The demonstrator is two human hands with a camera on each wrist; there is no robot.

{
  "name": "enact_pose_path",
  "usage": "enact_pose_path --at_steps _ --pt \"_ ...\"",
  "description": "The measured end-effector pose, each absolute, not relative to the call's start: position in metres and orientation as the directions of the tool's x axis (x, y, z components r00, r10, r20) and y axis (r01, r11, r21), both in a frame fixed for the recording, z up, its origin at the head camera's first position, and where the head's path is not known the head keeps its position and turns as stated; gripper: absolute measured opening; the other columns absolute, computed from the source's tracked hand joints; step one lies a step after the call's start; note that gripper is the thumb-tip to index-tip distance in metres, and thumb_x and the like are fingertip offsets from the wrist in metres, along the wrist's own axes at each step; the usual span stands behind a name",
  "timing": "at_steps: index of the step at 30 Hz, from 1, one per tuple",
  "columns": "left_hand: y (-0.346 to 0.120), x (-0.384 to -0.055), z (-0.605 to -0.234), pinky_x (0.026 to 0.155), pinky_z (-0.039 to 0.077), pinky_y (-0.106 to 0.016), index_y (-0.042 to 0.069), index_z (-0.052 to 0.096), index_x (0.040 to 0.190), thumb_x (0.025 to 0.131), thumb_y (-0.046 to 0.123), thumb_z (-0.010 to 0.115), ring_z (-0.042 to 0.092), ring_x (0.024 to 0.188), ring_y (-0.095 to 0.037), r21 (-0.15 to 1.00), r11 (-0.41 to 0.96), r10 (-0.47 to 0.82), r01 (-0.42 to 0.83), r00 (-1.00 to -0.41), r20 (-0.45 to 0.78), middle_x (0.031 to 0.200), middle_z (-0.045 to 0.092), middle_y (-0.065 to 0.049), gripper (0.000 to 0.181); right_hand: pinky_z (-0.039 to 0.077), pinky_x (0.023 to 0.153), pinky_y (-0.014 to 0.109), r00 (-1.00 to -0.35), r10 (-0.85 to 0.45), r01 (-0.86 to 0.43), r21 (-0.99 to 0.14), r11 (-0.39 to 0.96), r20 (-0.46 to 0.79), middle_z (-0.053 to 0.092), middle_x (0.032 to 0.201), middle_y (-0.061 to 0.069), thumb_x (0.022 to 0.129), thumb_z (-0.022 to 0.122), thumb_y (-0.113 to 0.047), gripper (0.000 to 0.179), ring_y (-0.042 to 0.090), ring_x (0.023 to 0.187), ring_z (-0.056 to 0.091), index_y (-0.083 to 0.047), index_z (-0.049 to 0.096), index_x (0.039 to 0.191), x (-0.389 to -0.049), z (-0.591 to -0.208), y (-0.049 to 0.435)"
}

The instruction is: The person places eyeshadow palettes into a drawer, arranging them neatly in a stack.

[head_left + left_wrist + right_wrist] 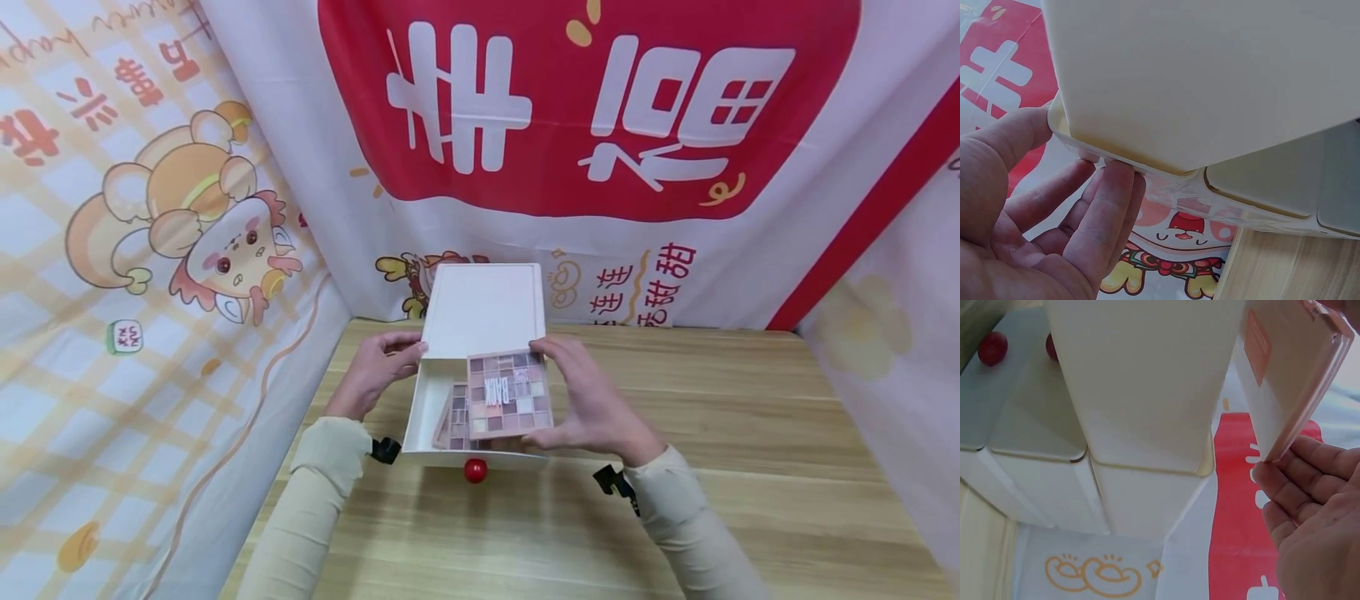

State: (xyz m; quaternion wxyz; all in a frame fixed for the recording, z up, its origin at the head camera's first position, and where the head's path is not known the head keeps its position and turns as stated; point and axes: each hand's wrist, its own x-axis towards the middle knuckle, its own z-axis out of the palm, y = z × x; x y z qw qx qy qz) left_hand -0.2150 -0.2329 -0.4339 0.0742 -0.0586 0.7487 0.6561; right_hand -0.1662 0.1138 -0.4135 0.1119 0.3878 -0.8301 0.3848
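A white drawer cabinet (pixel 487 304) stands against the back cloth, its top drawer (pixel 417 412) pulled out toward me. My left hand (pixel 378 371) touches the cabinet's left front corner; the left wrist view shows the thumb on the top edge and fairly straight fingers against the side wall. My right hand (pixel 588 396) holds an eyeshadow palette (pixel 510 396) by its right side, tilted above the drawer. In the right wrist view the palette (pixel 1291 375) stands apart from the cabinet, fingertips at its lower corner. A second palette (pixel 457 417) lies slanted inside the drawer, partly hidden.
A red knob (pixel 476 470) is on the drawer's front. Lower drawers (pixel 1035 406) are closed beneath. Wooden tabletop (pixel 735 467) extends to the right and in front. Printed cloth (pixel 300 108) hangs behind and at both sides.
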Motion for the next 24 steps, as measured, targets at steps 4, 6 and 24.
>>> enact_pose_path --at_steps 4,6,24 --pt "-0.233 -0.215 -0.434 0.088 0.06 -0.035 0.001 0.062 0.13 0.09 0.024 0.08 0.066 0.107 -0.03 0.973 0.135 0.008 -0.186 -0.982 -0.189 0.124 0.062 -0.017 0.05 0.039 0.112 0.05 -0.671 -0.569 -0.732 -0.548 0.406 0.475 0.047 0.143 0.013 0.05 0.099 -0.042 0.12 0.027 0.129 0.043 0.0 0.041 0.146 -0.167 -0.414 0.109" --pt "-0.233 -0.215 -0.433 0.088 0.06 -0.035 0.001 0.062 0.13 0.09 0.023 0.08 0.066 0.107 -0.031 0.974 0.128 0.007 -0.188 -0.982 -0.19 0.124 0.062 -0.017 0.049 0.04 0.111 0.05 -0.673 -0.571 -0.73 -0.547 0.41 0.47 0.048 0.142 0.013 0.051 0.098 -0.046 0.119 0.027 0.128 0.043 0.0 0.042 0.146 -0.167 -0.414 0.106" --pt "-0.233 -0.215 -0.433 0.089 0.059 -0.035 0.0 0.061 0.13 0.091 0.022 0.079 0.066 0.107 -0.031 0.977 0.113 0.02 -0.18 -0.983 -0.183 0.125 0.061 -0.019 0.049 0.035 0.114 0.049 -0.706 -0.598 -0.701 -0.493 0.515 0.379 0.048 0.143 0.013 0.056 0.091 -0.062 0.119 0.027 0.131 0.041 0.001 0.044 0.145 -0.165 -0.419 0.083"
